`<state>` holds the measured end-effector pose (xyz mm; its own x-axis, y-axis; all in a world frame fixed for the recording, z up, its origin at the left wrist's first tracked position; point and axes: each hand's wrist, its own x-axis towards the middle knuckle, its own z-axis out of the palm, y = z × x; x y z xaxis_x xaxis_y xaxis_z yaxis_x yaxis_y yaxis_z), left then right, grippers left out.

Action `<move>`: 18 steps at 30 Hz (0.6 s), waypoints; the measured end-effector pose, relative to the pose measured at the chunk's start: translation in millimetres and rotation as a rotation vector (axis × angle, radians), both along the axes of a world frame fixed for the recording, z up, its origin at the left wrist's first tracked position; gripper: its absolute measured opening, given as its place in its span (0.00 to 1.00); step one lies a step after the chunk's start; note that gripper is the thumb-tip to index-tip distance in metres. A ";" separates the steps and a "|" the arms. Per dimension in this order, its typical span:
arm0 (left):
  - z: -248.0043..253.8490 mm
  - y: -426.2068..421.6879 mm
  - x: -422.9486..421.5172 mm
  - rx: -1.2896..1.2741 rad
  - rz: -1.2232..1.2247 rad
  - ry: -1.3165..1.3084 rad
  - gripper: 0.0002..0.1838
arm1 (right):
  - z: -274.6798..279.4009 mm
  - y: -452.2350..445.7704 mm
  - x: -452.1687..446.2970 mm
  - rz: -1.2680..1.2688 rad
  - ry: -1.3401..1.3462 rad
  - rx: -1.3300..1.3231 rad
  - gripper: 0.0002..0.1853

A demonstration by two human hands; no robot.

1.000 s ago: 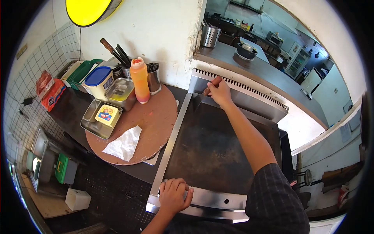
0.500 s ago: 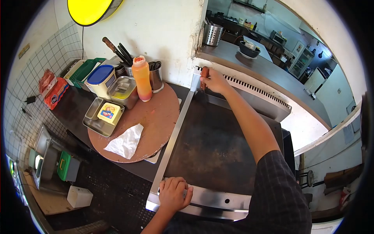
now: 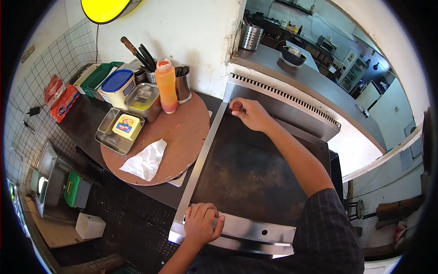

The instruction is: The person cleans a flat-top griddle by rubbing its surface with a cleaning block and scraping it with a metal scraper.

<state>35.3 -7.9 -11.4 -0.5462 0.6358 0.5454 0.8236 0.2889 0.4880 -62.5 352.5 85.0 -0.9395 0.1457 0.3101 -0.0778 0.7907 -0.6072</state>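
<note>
Griddle [image 3: 251, 171], R hand [image 3: 252, 114] w/ brown handle [image 3: 236, 106]

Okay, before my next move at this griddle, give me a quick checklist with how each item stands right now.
1. Right hand gripping the brown handle: ok, fingers are closed around it.
2. Tool's working end flat on the griddle plate: cannot tell, it isn't clearly visible below the hand.
3. Left hand off the cooking surface: ok, it rests at the front edge, toward the left corner.
4. Plate free of marks: not ok, brownish patches show near the middle.
5. Squeeze bottle upright and off the plate: ok, it stands on the round board.
6. Plate temperature: cannot tell.
</note>
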 end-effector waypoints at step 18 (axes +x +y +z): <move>-34.9 -7.9 -9.4 0.804 -0.327 -0.554 0.15 | 15.2 -176.8 115.6 -0.025 -0.047 -0.001 0.14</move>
<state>25.9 -15.7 -46.3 -0.7164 0.3565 0.5998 0.4039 -0.4891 0.7731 53.1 175.7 100.3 -0.9491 0.1695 0.2653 -0.0293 0.7915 -0.6105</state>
